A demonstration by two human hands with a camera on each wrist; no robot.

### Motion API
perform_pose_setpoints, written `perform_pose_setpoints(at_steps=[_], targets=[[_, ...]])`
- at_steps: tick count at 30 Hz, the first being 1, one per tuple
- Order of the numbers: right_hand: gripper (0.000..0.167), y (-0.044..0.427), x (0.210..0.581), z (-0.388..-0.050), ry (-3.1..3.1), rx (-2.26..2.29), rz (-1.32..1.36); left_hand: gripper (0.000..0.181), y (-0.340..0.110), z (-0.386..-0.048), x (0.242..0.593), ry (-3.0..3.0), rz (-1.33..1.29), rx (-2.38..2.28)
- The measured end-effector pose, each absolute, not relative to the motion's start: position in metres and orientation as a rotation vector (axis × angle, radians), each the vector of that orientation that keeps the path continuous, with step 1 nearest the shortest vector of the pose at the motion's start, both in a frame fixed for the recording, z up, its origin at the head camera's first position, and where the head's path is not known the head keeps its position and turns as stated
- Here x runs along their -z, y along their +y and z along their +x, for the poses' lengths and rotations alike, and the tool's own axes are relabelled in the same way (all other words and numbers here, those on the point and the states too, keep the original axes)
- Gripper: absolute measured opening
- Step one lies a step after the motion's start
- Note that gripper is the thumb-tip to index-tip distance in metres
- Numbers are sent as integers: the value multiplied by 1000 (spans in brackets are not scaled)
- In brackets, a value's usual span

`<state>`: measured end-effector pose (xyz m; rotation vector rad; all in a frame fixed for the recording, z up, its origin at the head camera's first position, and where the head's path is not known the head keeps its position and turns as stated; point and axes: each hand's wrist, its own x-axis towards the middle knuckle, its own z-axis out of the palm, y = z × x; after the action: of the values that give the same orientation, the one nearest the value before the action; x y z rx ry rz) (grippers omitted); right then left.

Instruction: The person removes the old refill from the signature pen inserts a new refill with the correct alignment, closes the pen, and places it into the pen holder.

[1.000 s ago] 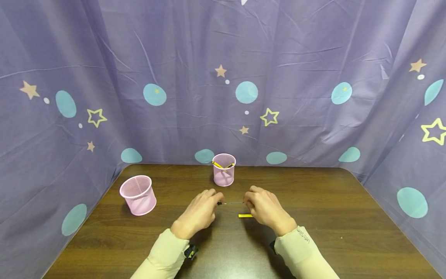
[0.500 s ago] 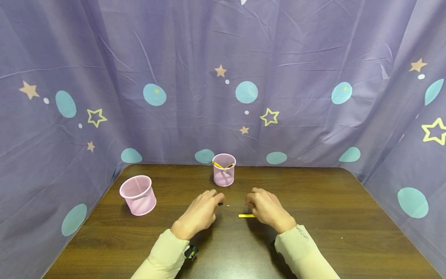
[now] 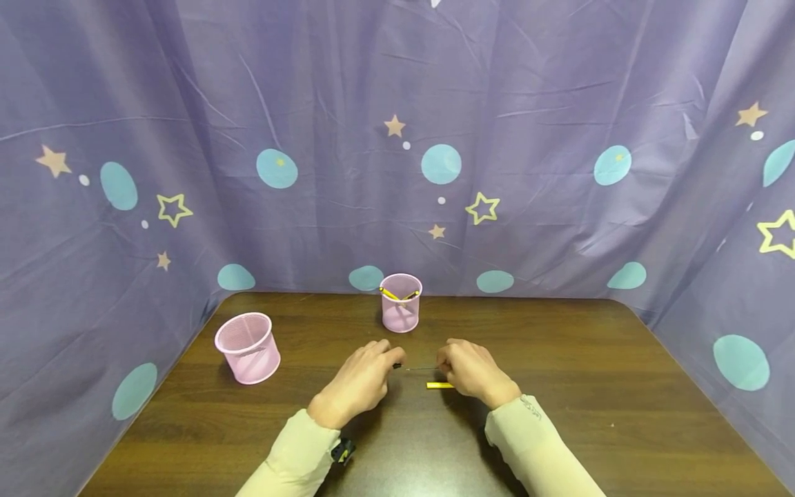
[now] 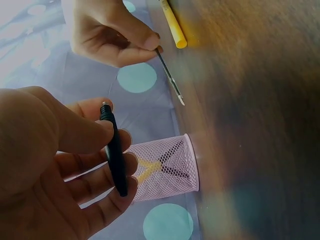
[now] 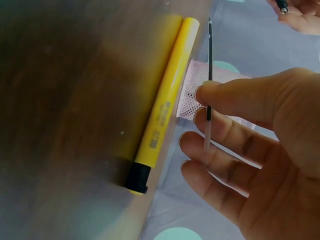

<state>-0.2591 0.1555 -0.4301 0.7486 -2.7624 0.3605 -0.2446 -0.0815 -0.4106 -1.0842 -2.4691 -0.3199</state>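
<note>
My left hand [image 3: 357, 383] holds a black pen grip section [image 4: 115, 155] between thumb and fingers, its narrow threaded end showing in the left wrist view. Between thumb and forefinger, my right hand [image 3: 475, 369] pinches a thin pen refill [image 5: 210, 55], dark along most of its length with a clear tail. The refill's tip points toward the black section, and a small gap separates them. Below the right hand, a yellow pen barrel [image 5: 167, 100] with a black end lies on the table, partly hidden by that hand in the head view.
Beyond the hands stands a pink mesh pen cup [image 3: 400, 319] with yellow and black pen pieces in it. Another pink mesh cup [image 3: 254, 360] stands at the left of the wooden table [image 3: 559, 386]. A purple patterned curtain [image 3: 348, 138] hangs around the table's back and sides.
The refill, which reached to the black section one second ago, now stands apart from it. Both hands have shifted slightly, the left one a little rightward. The barrel and cups stay put.
</note>
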Motion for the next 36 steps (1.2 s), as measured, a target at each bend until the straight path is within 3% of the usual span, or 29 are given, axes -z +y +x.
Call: perform_pose_setpoints(at_steps=[36], targets=[[32,153,435,-271,-2838,-316,797,41,-79,-242,415,-2512,-1118,300]])
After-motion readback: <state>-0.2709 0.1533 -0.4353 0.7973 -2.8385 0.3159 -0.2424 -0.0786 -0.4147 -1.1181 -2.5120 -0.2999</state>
